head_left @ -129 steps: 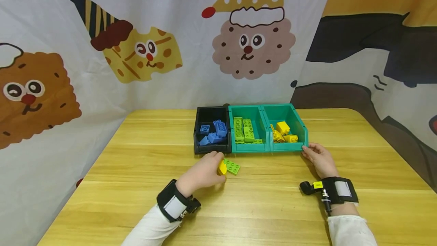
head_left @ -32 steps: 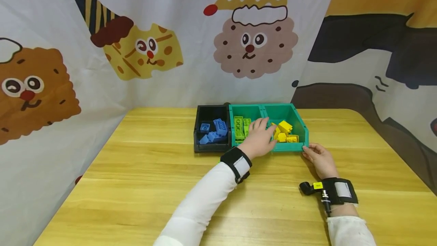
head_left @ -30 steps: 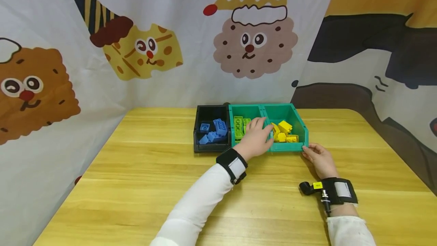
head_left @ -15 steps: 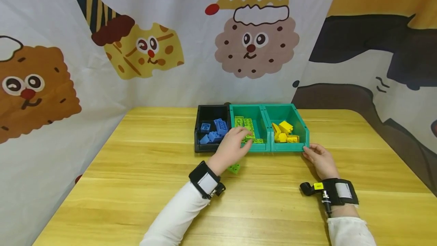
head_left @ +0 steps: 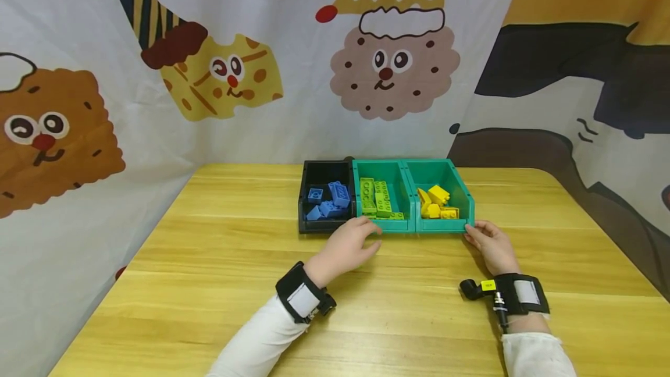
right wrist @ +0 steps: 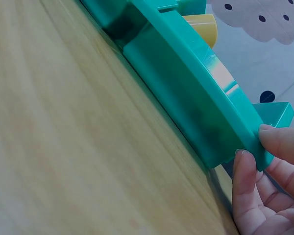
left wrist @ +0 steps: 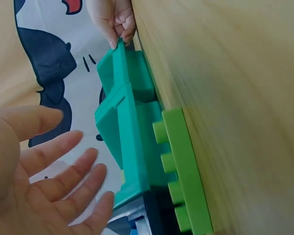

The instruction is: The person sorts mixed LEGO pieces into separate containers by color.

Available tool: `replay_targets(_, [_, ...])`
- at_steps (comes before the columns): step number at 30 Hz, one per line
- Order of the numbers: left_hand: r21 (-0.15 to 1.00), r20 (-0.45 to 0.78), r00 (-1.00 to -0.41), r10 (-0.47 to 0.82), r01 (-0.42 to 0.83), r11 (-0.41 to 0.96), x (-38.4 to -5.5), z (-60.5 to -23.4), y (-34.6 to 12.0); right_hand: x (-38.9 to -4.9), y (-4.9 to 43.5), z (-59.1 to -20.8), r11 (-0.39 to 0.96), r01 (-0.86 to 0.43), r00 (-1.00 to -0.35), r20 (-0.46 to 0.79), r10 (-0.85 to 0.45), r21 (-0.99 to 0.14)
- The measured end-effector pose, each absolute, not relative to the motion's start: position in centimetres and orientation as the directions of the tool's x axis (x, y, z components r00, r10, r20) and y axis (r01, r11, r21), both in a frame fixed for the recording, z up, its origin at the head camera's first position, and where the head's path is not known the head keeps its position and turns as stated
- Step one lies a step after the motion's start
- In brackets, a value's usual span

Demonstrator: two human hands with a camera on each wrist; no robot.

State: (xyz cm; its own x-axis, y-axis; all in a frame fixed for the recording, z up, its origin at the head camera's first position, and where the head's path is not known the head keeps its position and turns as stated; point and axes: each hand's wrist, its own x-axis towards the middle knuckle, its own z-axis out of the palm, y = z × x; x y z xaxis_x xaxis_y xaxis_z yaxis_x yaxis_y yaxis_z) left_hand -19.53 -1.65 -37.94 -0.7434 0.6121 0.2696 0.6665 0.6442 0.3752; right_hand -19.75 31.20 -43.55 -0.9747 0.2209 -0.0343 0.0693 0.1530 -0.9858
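My left hand (head_left: 342,252) hovers over the table just in front of the bins, its fingers apart and nothing held. A lime green brick (left wrist: 186,171) with studs lies on the table by that hand in the left wrist view; in the head view the hand hides it. With thumb and fingers, my right hand (head_left: 493,247) pinches the front right corner of the right teal bin (head_left: 444,226), also close up in the right wrist view. Inside this bin are several yellow bricks (head_left: 438,195).
Left of it stands the middle teal bin (head_left: 387,226) with several lime green bricks (head_left: 383,199). A black bin (head_left: 324,227) with several blue bricks (head_left: 339,195) adjoins it. All stand on the wooden table (head_left: 419,319), before a printed cloth (head_left: 293,132).
My left hand held a yellow brick, then reached over the teal bins and has drawn back left, towards me, without it. More yellow shows in the right bin. The right hand stays put.
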Motion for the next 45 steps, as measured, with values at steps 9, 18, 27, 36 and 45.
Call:
replay_targets(9, [0.326, 0.168, -0.759, 0.628, 0.645, 0.692, -18.9, -38.1, -3.1, -19.8, 31.2, -43.4, 0.169, 0.094, -0.972, -0.053, 0.229, -0.981])
replay_targets(18, [0.312, 0.045, -0.778, 0.626, 0.607, 0.731, -18.3, -38.6, -3.7, -19.8, 31.4, -43.6, 0.153, 0.094, -0.972, -0.058, 0.227, -0.984])
replay_targets(27, [0.306, -0.022, -0.766, 0.642, 0.607, 0.734, -18.4, -39.0, -4.2, -19.9, 31.4, -43.7, 0.124, 0.082, -0.973, -0.052, 0.224, -0.989])
replay_targets(36, [0.256, -0.009, -0.760, 0.650, 0.627, 0.736, -18.3, -39.3, -4.2, -20.0, 31.5, -43.8, 0.143, 0.072, -0.977, -0.041, 0.211, -0.987])
replay_targets(45, [0.277, -0.032, -0.765, 0.644, 0.612, 0.741, -17.8, -39.3, -3.9, -19.9, 31.5, -43.7, 0.176, 0.075, -0.976, -0.037, 0.213, -0.982])
